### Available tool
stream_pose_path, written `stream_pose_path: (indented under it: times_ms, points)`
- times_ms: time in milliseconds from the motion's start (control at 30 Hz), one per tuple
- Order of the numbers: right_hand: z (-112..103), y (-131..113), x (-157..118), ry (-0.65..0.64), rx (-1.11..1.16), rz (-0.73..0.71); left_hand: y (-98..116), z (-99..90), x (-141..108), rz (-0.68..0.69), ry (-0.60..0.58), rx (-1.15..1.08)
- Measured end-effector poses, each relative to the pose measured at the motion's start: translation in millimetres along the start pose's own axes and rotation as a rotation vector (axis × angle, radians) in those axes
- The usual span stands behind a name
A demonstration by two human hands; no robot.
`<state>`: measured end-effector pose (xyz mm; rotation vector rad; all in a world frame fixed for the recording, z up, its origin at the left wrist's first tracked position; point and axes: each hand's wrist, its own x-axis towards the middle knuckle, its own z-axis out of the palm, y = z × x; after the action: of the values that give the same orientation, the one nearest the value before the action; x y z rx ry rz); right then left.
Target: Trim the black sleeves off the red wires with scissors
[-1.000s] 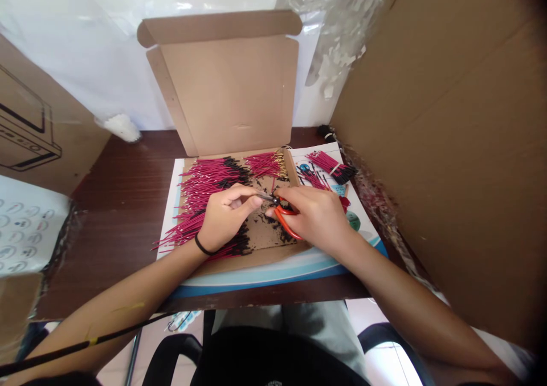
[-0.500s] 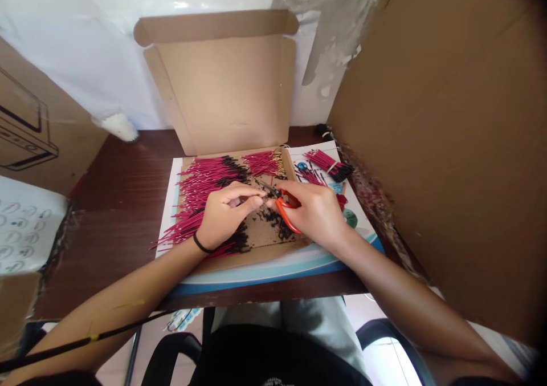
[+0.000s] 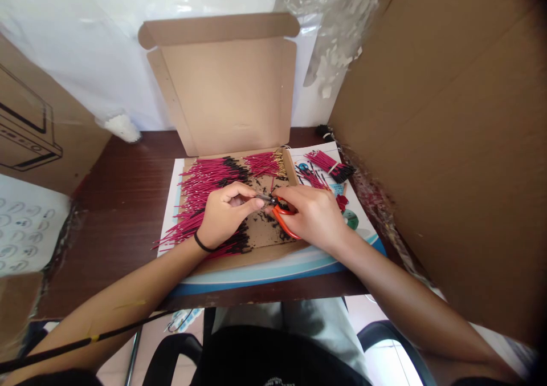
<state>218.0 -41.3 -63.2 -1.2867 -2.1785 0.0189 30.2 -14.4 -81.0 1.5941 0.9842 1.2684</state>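
Printed sheet (image 3: 363, 235) under wires (image 3: 207, 179), wording probably illegible

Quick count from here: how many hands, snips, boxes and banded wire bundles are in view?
Hands: 2 (left hand, right hand)
Snips: 1
Box: 1
Banded bundle: 1
Total: 5
Loose red wires are too many to count and are left out.
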Motion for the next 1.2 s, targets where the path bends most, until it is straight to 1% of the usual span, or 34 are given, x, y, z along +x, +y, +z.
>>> stream_pose_path:
  times_ms: [133, 400, 600, 900, 1067, 1200]
  points:
    - [-0.6, 0.0, -0.7, -0.023, -0.002, -0.005, -0.4, -0.1, -0.1, 0.014, 0.003, -0.002]
    - [-0.8, -0.5, 0.0, 0.011, 0.017, -0.013, -0.8, -0.3, -1.3, 0.024, 0.008, 0.000]
    - [-0.6, -0.1, -0.2, -0.012, 0.000, -0.005, 0.4, 0.7, -1.7, 0.023, 0.002, -0.004]
    - [-3.6, 1.1, 0.9, -0.042, -0.012, -0.048, -0.1, 1.8, -1.9, 0.050, 0.006, -0.038]
    - [-3.0, 4.6, -0.8, -0.081, -0.063, -0.054, -1.7, 0.4, -1.8, 0.080, -0.002, 0.014]
    - [-1.4, 5.5, -2.7, -0.066, -0.085, -0.041, 0.6, 0.7, -2.2, 0.045, -0.001, 0.045]
